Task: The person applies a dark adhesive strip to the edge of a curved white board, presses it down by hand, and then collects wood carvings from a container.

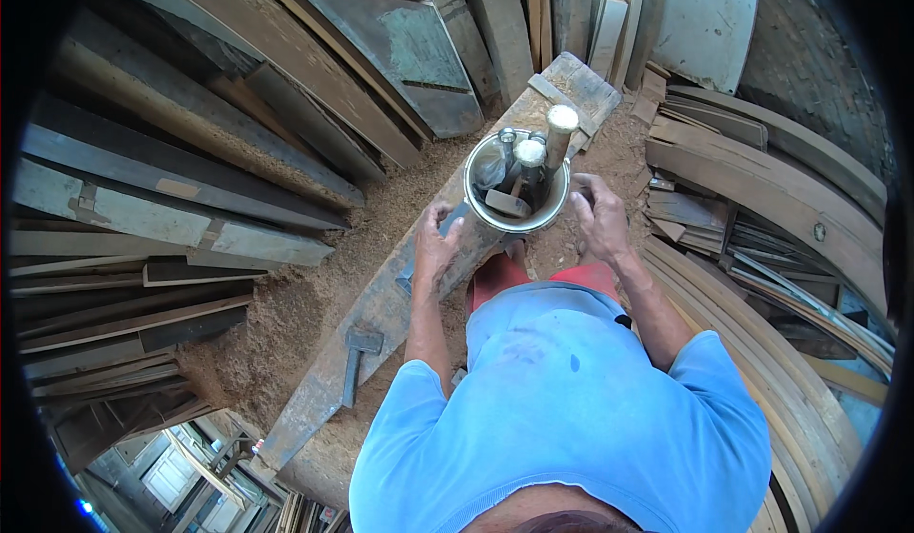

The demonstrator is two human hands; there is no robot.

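Observation:
A pale metal bucket (519, 225) stands on the narrow wooden bench in front of me. It holds several tools, among them a thick wooden handle (562, 122) with a pale round end, a shorter pale-topped handle (529, 153) and a crumpled clear plastic bag (490, 170). To the left of the bucket is my left hand (438, 246), fingers apart and nothing in it. On the other side, my right hand (600, 217) is open too, its fingers loosely curved close to the bucket's wall. A hammer (360, 350) lies farther down the bench, and a blue object (407, 278) shows partly behind my left wrist.
The bench (319, 381) runs diagonally from lower left to upper right. Sawdust (295, 319) covers the ground around it. Timber planks (181, 190) lean along the left and back, and long curved-looking boards (752, 176) are stacked on the right.

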